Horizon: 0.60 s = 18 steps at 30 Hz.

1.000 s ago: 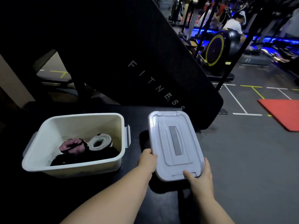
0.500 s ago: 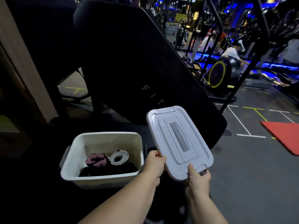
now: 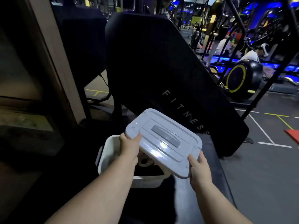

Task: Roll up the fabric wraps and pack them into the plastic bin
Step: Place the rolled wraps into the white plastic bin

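Sitting on the dark counter (image 3: 215, 178), the white rectangular plastic bin (image 3: 145, 181) lies partly under the pale grey rectangular plastic lid (image 3: 163, 143), held tilted above it; lowered askew, the lid could miss the rim or shove the bin. The left hand (image 3: 129, 146) grips its left corner, the right hand (image 3: 199, 168) its near edge, thumbs on top. A pale rolled fabric wrap (image 3: 145, 161) shows inside the bin.
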### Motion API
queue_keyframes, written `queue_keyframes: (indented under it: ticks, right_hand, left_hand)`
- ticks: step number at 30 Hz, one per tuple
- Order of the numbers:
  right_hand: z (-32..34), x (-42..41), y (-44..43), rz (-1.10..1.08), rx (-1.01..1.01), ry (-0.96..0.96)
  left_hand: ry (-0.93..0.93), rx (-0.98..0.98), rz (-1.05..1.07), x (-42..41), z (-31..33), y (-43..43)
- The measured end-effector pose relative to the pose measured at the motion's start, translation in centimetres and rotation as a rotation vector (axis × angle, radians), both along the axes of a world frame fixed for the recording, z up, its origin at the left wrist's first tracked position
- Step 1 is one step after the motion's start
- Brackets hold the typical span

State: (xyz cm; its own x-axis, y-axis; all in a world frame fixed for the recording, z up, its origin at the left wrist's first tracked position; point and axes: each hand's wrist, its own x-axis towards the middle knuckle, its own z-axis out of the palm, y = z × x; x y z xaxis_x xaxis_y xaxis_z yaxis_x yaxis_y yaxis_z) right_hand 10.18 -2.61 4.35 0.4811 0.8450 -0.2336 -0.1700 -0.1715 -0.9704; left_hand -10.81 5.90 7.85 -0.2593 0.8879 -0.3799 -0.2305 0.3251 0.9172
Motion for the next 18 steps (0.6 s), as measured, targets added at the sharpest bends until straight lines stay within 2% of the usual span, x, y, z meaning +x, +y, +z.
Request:
queue_keyframes:
  ticks: [3,7,14,18]
  right_hand:
    - [0.1,-1.6,1.0,0.084,-0.037,-0.063]
    - [0.2,-3.4,1.9,0.148,-0.087,-0.188]
    - [-0.1,-4.6,2.7,0.212,-0.145,-0.402]
    - [-2.1,-4.4,4.3,0.219,-0.201,-0.556]
  left_hand:
    - [0.184,0.021,0.071,-3.8,-0.2,0.4]
    - [0.344,-0.007,0.059,-7.7,-1.4,0.1]
    - [0.774,-0.166,-0.026,-10.9,-4.1,-1.6]
    - [0.877,-0.165,-0.005,-11.3,-4.9,-2.3]
